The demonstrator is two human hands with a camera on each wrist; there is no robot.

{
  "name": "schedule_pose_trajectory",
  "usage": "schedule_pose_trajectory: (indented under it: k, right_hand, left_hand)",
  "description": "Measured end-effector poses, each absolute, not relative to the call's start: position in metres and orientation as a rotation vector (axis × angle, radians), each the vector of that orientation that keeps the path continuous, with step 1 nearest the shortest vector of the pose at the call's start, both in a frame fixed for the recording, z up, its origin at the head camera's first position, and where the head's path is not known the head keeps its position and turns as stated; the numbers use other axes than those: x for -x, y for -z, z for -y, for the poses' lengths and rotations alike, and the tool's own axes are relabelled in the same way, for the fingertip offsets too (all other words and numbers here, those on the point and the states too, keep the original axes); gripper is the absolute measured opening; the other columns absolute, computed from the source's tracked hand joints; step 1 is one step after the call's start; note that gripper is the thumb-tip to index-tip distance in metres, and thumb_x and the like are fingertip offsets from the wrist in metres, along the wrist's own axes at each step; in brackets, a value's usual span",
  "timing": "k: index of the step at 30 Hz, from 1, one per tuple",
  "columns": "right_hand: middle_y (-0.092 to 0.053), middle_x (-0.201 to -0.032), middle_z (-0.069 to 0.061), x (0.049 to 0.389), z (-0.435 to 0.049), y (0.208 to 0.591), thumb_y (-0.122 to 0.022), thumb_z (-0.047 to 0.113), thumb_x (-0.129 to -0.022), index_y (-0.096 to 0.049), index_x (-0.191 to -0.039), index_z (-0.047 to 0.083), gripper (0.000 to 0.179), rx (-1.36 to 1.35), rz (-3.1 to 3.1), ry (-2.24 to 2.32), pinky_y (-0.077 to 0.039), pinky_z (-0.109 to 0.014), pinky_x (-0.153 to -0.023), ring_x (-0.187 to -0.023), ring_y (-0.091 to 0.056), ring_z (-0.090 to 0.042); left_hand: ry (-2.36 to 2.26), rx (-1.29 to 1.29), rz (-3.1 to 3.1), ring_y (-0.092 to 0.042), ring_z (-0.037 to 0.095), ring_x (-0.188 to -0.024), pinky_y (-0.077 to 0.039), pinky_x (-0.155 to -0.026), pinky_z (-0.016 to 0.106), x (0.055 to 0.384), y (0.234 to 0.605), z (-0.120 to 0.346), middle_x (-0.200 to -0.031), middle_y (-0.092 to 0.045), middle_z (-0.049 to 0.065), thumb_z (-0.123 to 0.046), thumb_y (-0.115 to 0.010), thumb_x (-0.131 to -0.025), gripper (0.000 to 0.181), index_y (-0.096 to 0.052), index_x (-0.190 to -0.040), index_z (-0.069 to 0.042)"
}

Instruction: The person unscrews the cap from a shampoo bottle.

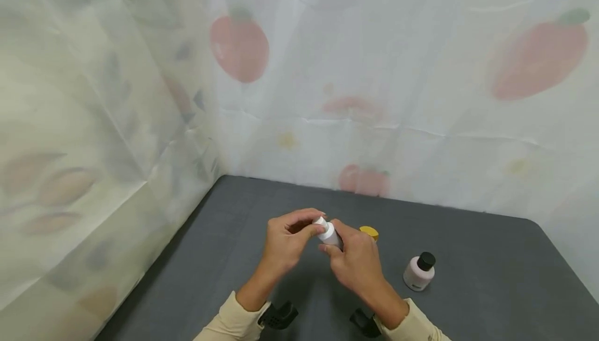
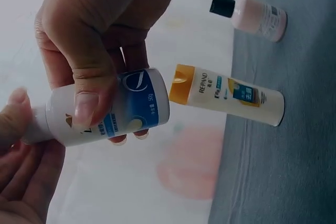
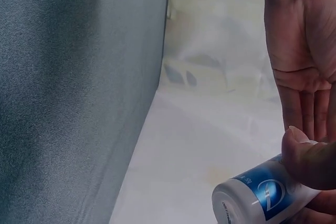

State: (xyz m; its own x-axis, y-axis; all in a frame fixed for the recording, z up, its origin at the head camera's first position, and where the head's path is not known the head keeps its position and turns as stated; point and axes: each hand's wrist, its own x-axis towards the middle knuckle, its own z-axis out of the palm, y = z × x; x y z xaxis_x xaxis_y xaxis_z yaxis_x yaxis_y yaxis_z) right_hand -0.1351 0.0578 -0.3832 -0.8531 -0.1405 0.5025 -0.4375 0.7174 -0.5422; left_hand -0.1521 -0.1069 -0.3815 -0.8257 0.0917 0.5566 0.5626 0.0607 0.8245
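A small white bottle (image 2: 142, 98) with a blue label is held tilted above the table between both hands. My right hand (image 1: 357, 260) grips the bottle's body, its thumb pressing across the label in the left wrist view. At the other end, my left hand (image 1: 286, 239) pinches the narrow white cap (image 1: 320, 221) between thumb and fingers. In the right wrist view the bottle's base (image 3: 236, 205) faces the camera, while the cap end is hidden behind the right thumb (image 3: 310, 158).
Beyond the right hand stands a white bottle (image 2: 215, 90) with a yellow cap (image 1: 369, 232), mostly hidden in the head view. A pale pink bottle (image 1: 418, 274) with a black cap stands farther right. Printed sheeting (image 1: 299, 154) walls the grey table (image 1: 486, 258) at the back and left.
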Motion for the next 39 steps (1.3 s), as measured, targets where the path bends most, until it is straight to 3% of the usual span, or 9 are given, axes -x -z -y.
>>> schedule_pose_trajectory:
  k: [2,6,9,12,16,25,33,39]
  right_hand:
    - [-0.074,-0.079,0.002,0.136,-0.057,0.383,-0.092,0.019,-0.077,-0.070,-0.094,0.019,0.028,-0.455,2.484,-0.917,-0.044,-0.023,-0.056,-0.060,-0.057,-0.004]
    - [-0.075,-0.081,0.001,0.137,-0.056,0.382,-0.092,0.018,-0.078,-0.071,-0.097,0.017,0.028,-0.493,2.450,-0.885,-0.049,-0.024,-0.058,-0.063,-0.063,-0.006]
    - [-0.076,-0.082,0.000,0.137,-0.056,0.382,-0.092,0.017,-0.077,-0.072,-0.097,0.015,0.029,-0.505,2.438,-0.881,-0.050,-0.024,-0.058,-0.066,-0.066,-0.009]
    - [-0.076,-0.082,-0.001,0.137,-0.056,0.382,-0.092,0.018,-0.076,-0.071,-0.097,0.015,0.030,-0.499,2.448,-0.877,-0.049,-0.024,-0.058,-0.065,-0.066,-0.009]
    - [-0.075,-0.080,0.000,0.136,-0.057,0.382,-0.092,0.019,-0.076,-0.071,-0.097,0.015,0.029,-0.499,2.462,-0.870,-0.047,-0.022,-0.056,-0.063,-0.063,-0.007]
    - [-0.075,-0.080,0.001,0.134,-0.056,0.382,-0.092,0.020,-0.078,-0.072,-0.097,0.016,0.028,-0.491,2.479,-0.829,-0.048,-0.022,-0.056,-0.061,-0.062,-0.007]
    - [-0.074,-0.077,0.002,0.138,-0.058,0.382,-0.093,0.019,-0.074,-0.070,-0.093,0.016,0.030,-0.522,2.423,-0.788,-0.049,-0.024,-0.055,-0.061,-0.063,-0.007]
    - [-0.072,-0.076,0.003,0.137,-0.058,0.383,-0.094,0.019,-0.073,-0.069,-0.092,0.016,0.031,-0.523,2.430,-0.780,-0.047,-0.023,-0.054,-0.060,-0.061,-0.006]
  left_hand:
    - [1.814,0.687,1.965,-0.077,0.014,-0.100,-0.065,-0.084,0.028,0.154,0.382,0.108,-0.112,-0.077,0.020,-0.004,-0.082,-0.088,0.023,-0.078,-0.110,0.000]
    - [1.818,0.813,1.956,-0.073,0.013,-0.116,-0.061,-0.093,0.023,0.155,0.383,0.113,-0.127,-0.072,0.021,0.002,-0.075,-0.093,0.028,-0.074,-0.121,0.002]
    - [1.813,0.885,1.988,-0.069,0.008,-0.121,-0.058,-0.087,0.016,0.154,0.382,0.117,-0.135,-0.070,0.020,0.003,-0.068,-0.097,0.031,-0.072,-0.128,0.002]
    - [1.797,0.905,2.009,-0.071,0.009,-0.119,-0.056,-0.079,0.015,0.154,0.382,0.118,-0.129,-0.073,0.022,0.002,-0.067,-0.098,0.028,-0.073,-0.126,0.003]
    - [1.802,0.863,1.999,-0.073,0.015,-0.118,-0.061,-0.089,0.020,0.153,0.382,0.116,-0.123,-0.074,0.026,0.003,-0.070,-0.096,0.024,-0.075,-0.119,0.005]
    - [1.793,0.730,1.964,-0.077,0.013,-0.100,-0.065,-0.083,0.030,0.151,0.384,0.113,-0.112,-0.077,0.022,-0.001,-0.081,-0.088,0.022,-0.078,-0.109,0.001]
    - [1.775,0.902,1.964,-0.068,0.011,-0.125,-0.060,-0.098,0.025,0.151,0.386,0.117,-0.135,-0.070,0.022,0.003,-0.069,-0.097,0.031,-0.071,-0.128,0.003]
    - [1.725,0.856,2.026,-0.074,0.012,-0.110,-0.062,-0.084,0.020,0.150,0.384,0.119,-0.125,-0.075,0.020,0.000,-0.069,-0.098,0.024,-0.076,-0.120,0.001]
